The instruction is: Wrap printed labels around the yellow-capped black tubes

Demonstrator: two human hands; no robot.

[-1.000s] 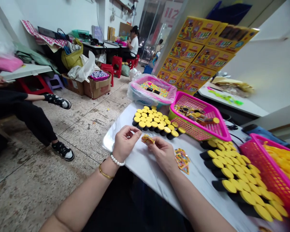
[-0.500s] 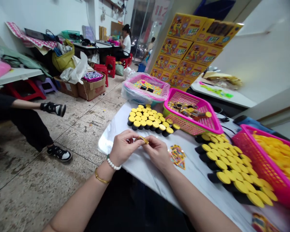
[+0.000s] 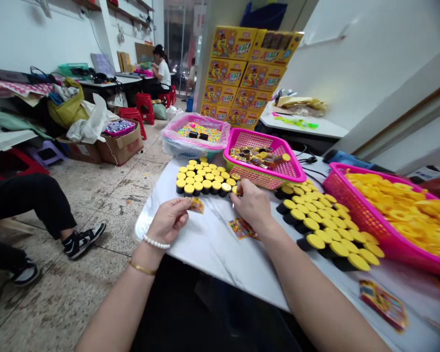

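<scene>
Between thumb and fingers, my left hand (image 3: 170, 220) pinches a small printed label (image 3: 197, 206) in yellow and orange, held just above the white table (image 3: 205, 244). My right hand (image 3: 253, 203) reaches to the near right corner of a group of black tubs with yellow lids (image 3: 207, 185). Its thumb and fingers close on a yellow-lidded tub (image 3: 235, 190), mostly covered by the hand. More printed labels (image 3: 241, 228) lie in a loose pile beneath my right wrist. A second group of yellow-lidded tubs (image 3: 328, 220) stands to the right of my right forearm.
Behind the tubs stand a lined basket of colourful beads (image 3: 225, 128) and a pink basket (image 3: 297, 171) of wrapped pieces. Another pink basket (image 3: 333, 188) holds yellow plastic parts at right. A label stack (image 3: 383, 304) lies near the front. A seated person's legs (image 3: 33, 200) are at left.
My hands have moved apart. The left keeps the label, now unfolded to view, while the right has gone forward to the tubs. The camera view has turned right.
</scene>
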